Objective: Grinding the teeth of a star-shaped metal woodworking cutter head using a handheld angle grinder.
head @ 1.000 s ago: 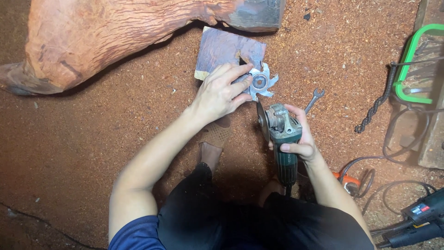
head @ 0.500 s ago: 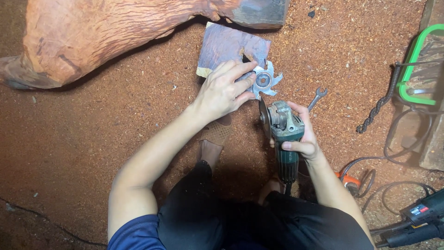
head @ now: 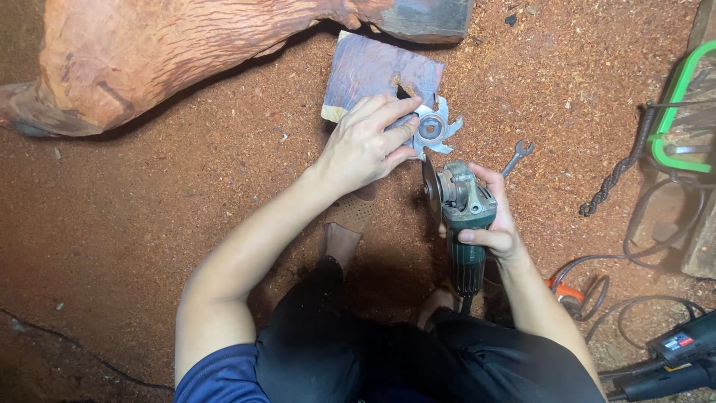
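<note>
At the far left lies a big reddish log (head: 171, 56), on a floor (head: 149, 246) covered with red sawdust. Near its right end a flat dark wood piece (head: 373, 71) rests on the ground.

The left hand (head: 365, 145) reaches to this piece. Its fingers (head: 391, 112) are spread and lightly curved over a metal cutter disc (head: 432, 128), which lies at the lower right corner of the wood piece; they touch the disc's left side, but a closed pinch does not show. The disc is steel with hooked teeth around the rim and a round hole in the middle. By its look it is stiff, small but rather heavy, and sharp at the teeth. The safe place to take it seems to be the flat faces or the hub, not the rim.

Just below it, the right hand (head: 488, 224) is wrapped tight around the body of a green angle grinder (head: 462, 216), with the head pointing up toward the disc. The grinder probably is heavy and wants a full grip on the barrel.

A small wrench (head: 516, 157) lies just right of the grinder. Further right are a twisted drill bit (head: 619, 168), a green frame (head: 675, 104) and cables (head: 634, 306). At the bottom right corner is a dark power tool (head: 671, 358) with a small red and white label on top.
</note>
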